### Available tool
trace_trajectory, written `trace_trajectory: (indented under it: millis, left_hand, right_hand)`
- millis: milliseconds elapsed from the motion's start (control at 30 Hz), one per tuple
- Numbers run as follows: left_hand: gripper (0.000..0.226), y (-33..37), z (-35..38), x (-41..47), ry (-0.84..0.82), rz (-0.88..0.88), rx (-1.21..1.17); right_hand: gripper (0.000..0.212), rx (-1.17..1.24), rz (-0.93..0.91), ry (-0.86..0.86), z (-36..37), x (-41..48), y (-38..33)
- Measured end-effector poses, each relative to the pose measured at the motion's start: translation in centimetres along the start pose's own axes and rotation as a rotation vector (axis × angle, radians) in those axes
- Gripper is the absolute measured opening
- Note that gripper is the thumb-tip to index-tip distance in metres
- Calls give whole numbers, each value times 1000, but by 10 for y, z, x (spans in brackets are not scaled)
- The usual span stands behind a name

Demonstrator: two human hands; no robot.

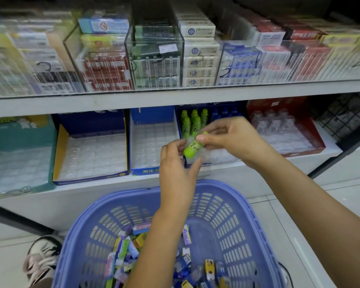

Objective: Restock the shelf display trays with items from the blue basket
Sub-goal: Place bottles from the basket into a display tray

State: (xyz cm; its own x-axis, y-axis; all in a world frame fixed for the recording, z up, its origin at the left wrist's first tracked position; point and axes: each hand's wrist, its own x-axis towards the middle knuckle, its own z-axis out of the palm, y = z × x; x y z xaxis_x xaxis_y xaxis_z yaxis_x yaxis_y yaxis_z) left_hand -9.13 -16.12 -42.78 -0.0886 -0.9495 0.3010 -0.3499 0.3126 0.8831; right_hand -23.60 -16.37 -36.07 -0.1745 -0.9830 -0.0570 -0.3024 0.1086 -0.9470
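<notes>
A small green bottle (193,147) hangs tilted in front of the lower shelf, over the front of a blue display tray (220,157). My right hand (227,136) pinches its upper end. My left hand (178,163) has its fingers curled at the lower end, touching it. Several green bottles (192,123) and blue bottles (224,113) stand upright at the back of that tray. The blue basket (235,217) sits below my arms, holding several small packets and bottles (125,254).
Left of that tray are three trays with bare clear inserts: a blue one (152,146), a blue and yellow one (92,154), a teal one (19,163). A red tray (287,132) of clear bottles stands right. Boxes fill the upper shelf. A shoe (42,258) is by the basket.
</notes>
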Motion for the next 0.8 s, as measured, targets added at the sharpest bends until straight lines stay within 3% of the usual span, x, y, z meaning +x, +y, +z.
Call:
trace_trajectory:
  millis: [133, 233, 433, 600, 800]
  left_hand:
    - [55, 4, 13, -6, -357, 105, 267]
    - [60, 0, 20, -17, -517, 158, 440]
    - [63, -11, 18, -18, -564, 202, 508]
    - [61, -11, 17, -18, -566, 193, 485]
    - [61, -13, 19, -17, -557, 188, 472]
  right_hand:
    - [13, -266, -133, 253, -24, 31, 10]
    - [23, -537, -151, 205, -30, 61, 17]
    - [19, -673, -87, -40, -38, 98, 24]
    - [19, -591, -79, -70, -44, 103, 24]
    - [27, -699, -83, -130, -47, 106, 26]
